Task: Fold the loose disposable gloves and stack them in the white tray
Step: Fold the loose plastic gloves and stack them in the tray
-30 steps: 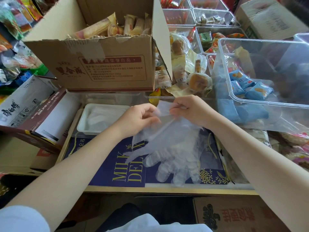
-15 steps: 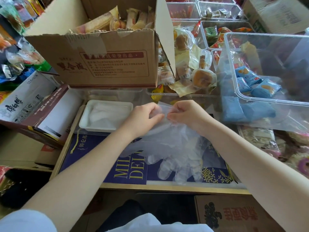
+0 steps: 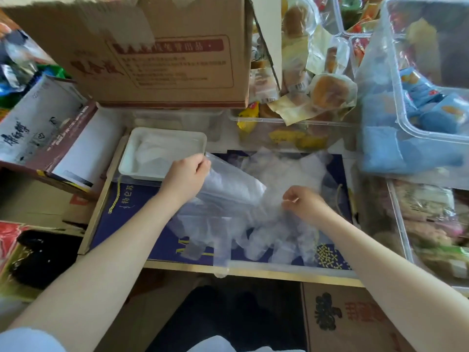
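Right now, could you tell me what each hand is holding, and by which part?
The left hand pinches a clear thin plastic disposable glove at its cuff edge. The right hand pinches its side near the palm.

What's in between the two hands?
In the head view, a clear glove stretches from the left hand toward the right hand, above the loose glove pile.
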`<state>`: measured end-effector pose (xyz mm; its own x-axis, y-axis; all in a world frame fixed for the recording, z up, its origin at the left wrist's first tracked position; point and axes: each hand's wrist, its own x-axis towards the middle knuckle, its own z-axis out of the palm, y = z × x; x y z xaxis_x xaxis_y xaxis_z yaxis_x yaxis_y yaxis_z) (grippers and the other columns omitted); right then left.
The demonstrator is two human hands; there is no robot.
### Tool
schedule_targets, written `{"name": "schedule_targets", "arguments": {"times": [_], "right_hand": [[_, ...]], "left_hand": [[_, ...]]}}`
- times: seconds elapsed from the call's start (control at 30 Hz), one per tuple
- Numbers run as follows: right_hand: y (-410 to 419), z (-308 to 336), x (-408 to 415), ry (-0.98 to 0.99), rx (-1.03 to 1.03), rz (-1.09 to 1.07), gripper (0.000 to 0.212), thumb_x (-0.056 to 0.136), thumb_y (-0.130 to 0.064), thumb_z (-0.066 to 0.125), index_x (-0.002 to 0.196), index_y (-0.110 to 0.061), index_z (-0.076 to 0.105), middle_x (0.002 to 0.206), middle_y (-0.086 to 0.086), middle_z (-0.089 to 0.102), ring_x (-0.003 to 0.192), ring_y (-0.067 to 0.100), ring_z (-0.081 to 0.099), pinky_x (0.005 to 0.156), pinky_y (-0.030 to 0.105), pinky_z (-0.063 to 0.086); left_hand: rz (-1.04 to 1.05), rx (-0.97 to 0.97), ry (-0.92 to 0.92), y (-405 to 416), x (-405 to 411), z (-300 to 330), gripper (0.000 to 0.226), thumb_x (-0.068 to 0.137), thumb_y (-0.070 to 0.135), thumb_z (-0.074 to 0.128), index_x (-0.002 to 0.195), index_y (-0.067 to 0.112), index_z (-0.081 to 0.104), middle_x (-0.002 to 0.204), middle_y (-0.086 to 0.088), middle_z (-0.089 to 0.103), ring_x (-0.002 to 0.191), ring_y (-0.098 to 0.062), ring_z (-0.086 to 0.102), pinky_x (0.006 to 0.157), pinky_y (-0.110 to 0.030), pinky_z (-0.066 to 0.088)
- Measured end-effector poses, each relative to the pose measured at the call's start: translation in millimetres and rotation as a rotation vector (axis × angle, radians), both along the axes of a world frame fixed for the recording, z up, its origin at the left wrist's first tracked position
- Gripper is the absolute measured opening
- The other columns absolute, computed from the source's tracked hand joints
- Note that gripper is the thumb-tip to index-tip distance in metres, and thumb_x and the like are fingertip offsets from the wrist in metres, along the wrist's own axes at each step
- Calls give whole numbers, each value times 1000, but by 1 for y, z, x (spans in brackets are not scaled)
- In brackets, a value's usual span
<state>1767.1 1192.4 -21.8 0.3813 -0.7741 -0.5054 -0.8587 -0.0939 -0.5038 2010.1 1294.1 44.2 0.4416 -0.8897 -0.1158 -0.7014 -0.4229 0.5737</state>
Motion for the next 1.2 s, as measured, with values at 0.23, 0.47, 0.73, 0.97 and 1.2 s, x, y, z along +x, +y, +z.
{"name": "schedule_targets", "arguments": {"times": [0.23,0.47,0.73,0.97,1.2], "right_hand": [[-11,-45,-8,313,-364,149,51,91,-29,53,135,-10,37,137,13,37,119,36,40,92,43,39],[-15,-34,-12,253,-579,230,10,90,-12,48,87,-8,57,88,10,60,81,30,54,59,34,34],[3,32,-8,-121,-1088,464,12,76,-11,69,71,-10,58,70,5,57,61,26,54,55,29,39],[11,49,-13,-373,-1018,431,8,83,-22,53,85,-15,57,90,2,62,83,22,53,72,28,39],[-19,92,-9,-643,-134,-159,58,89,-31,61,141,-24,35,136,-7,47,123,6,42,104,25,33]], "left_hand": [[-218,185,113,13,-9,-28,24,96,27,47,72,24,55,69,-1,58,69,-22,52,61,-32,39],[-321,184,132,9,-16,-38,19,94,26,51,80,18,62,84,0,60,78,-20,55,73,-37,45],[-289,57,700,-28,-50,-2,19,92,25,56,96,18,72,129,17,48,120,2,43,98,-20,30],[-317,-30,763,-25,-63,17,19,89,30,56,92,24,74,100,10,72,102,-5,62,96,-24,43],[-480,-60,610,-21,-42,29,18,84,38,55,81,42,72,96,14,71,98,-10,64,94,-31,46]]}}
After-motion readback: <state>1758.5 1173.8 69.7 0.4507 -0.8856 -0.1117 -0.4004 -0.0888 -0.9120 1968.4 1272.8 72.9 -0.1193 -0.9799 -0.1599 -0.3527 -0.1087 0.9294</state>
